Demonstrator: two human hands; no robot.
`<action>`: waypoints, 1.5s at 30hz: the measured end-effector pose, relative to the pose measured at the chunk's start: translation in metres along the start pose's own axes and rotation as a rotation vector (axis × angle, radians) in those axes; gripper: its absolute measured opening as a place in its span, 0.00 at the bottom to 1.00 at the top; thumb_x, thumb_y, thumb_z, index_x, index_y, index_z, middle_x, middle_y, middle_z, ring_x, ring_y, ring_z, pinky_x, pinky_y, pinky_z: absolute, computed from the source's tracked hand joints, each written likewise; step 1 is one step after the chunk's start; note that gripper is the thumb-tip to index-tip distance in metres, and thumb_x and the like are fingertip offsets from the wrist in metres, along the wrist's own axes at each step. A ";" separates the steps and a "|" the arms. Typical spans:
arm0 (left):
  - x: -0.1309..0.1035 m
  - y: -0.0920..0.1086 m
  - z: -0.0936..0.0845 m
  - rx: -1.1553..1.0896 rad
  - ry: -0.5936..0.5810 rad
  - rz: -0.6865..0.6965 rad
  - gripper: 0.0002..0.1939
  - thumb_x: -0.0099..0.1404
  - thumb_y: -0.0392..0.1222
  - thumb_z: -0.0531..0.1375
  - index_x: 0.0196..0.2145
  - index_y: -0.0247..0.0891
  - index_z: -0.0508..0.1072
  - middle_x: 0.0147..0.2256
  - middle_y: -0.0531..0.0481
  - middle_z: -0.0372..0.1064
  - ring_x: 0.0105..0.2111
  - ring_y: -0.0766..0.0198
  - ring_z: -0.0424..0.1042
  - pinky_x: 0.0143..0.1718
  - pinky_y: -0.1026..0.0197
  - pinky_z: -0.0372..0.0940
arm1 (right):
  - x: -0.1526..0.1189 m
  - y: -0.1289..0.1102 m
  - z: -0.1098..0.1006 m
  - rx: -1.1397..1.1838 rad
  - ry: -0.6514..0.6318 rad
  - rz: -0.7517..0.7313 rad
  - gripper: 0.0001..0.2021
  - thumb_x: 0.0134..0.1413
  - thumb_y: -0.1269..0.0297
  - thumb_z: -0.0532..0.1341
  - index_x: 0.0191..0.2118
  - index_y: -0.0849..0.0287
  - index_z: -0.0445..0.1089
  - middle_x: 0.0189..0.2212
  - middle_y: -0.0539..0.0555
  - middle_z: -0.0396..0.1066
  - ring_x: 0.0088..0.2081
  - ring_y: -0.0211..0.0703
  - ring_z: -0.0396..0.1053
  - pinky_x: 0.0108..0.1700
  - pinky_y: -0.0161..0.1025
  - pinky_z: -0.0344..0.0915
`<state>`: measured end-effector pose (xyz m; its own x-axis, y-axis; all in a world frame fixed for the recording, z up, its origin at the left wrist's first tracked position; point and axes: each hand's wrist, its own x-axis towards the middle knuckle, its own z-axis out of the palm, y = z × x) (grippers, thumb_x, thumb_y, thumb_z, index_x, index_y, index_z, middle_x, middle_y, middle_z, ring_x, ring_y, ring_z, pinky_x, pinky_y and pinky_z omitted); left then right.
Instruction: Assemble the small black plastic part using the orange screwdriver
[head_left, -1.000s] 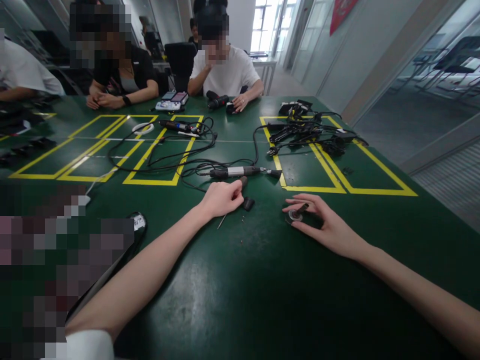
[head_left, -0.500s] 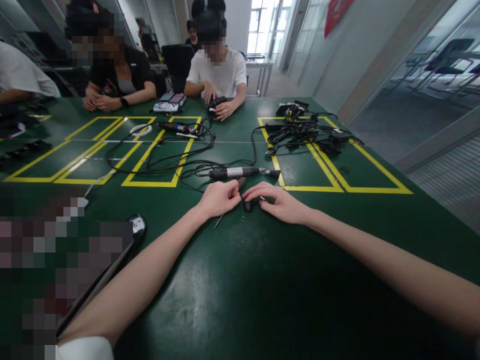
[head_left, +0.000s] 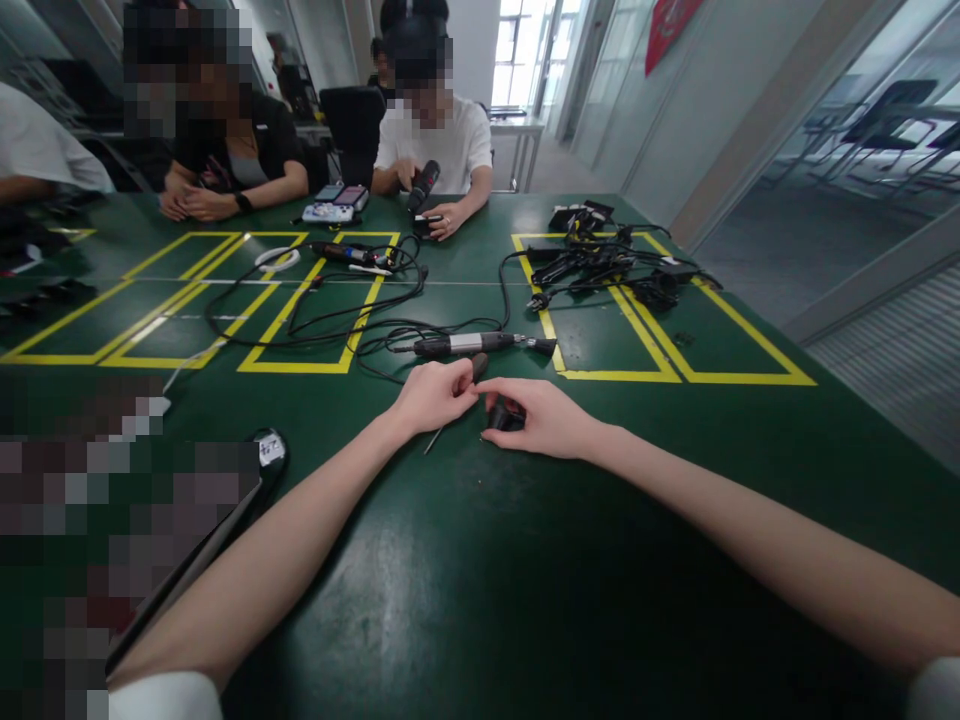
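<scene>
1. A tiny fastener (head_left: 480, 482), apparently a screw, lies loose on the tabletop (head_left: 600, 580); loss could be caused by accidental brushing.
2. Writing on the white label (head_left: 271, 448) cannot be read.
3. A black part (head_left: 504, 415) is grasped by the right hand's (head_left: 553, 418) fingers; it could be dropped through a loose pinch.
4. A screwdriver (head_left: 480, 367) is clasped in the left hand's (head_left: 435, 397) fingers.
5. Beyond, a corded power tool (head_left: 465, 344) is positioned; no brand is legible.

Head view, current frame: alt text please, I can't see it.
The person's left hand holds a screwdriver; close beside it, the right hand curls around a small black part. A corded silver-and-black tool lies beyond on the green table, where a co-worker handles a black tool.
</scene>
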<state>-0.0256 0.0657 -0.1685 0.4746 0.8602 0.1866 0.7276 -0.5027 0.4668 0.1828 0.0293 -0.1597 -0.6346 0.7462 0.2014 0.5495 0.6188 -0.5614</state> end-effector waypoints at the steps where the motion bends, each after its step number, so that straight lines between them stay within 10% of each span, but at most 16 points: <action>1: 0.000 0.000 0.001 0.000 0.007 0.001 0.09 0.61 0.40 0.58 0.25 0.40 0.63 0.21 0.56 0.64 0.22 0.66 0.61 0.28 0.62 0.48 | -0.005 0.001 -0.001 -0.019 0.010 -0.008 0.24 0.52 0.62 0.68 0.55 0.54 0.70 0.40 0.54 0.77 0.40 0.49 0.75 0.45 0.45 0.71; 7: 0.000 -0.002 0.004 0.005 0.031 0.006 0.09 0.61 0.39 0.58 0.24 0.39 0.63 0.21 0.56 0.63 0.22 0.67 0.61 0.28 0.62 0.49 | -0.057 0.025 -0.020 -0.174 0.290 -0.137 0.17 0.56 0.64 0.64 0.52 0.55 0.68 0.36 0.54 0.75 0.36 0.46 0.74 0.39 0.43 0.72; 21: 0.000 -0.003 0.001 0.004 0.037 0.013 0.10 0.61 0.39 0.58 0.24 0.39 0.62 0.20 0.57 0.62 0.22 0.67 0.61 0.29 0.63 0.50 | -0.216 0.088 -0.101 -0.667 0.808 0.302 0.17 0.57 0.45 0.62 0.36 0.55 0.70 0.29 0.54 0.68 0.28 0.46 0.68 0.28 0.43 0.66; 30: 0.000 -0.003 0.001 0.006 0.037 0.018 0.10 0.61 0.39 0.58 0.24 0.39 0.62 0.20 0.57 0.62 0.22 0.67 0.61 0.29 0.63 0.50 | -0.258 0.082 -0.109 -0.941 0.697 0.169 0.21 0.64 0.43 0.58 0.33 0.56 0.73 0.33 0.59 0.74 0.31 0.49 0.74 0.31 0.45 0.69; 45: 0.000 -0.002 0.003 0.022 0.030 0.009 0.08 0.61 0.39 0.58 0.26 0.40 0.64 0.22 0.56 0.65 0.23 0.66 0.62 0.29 0.62 0.49 | -0.243 0.059 -0.121 -1.183 0.494 0.114 0.27 0.69 0.42 0.47 0.32 0.57 0.72 0.26 0.60 0.75 0.31 0.55 0.72 0.41 0.52 0.63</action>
<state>-0.0257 0.0664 -0.1718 0.4662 0.8576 0.2171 0.7341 -0.5120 0.4460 0.4351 -0.0863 -0.1448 -0.4244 0.6629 0.6167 0.8935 0.1965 0.4037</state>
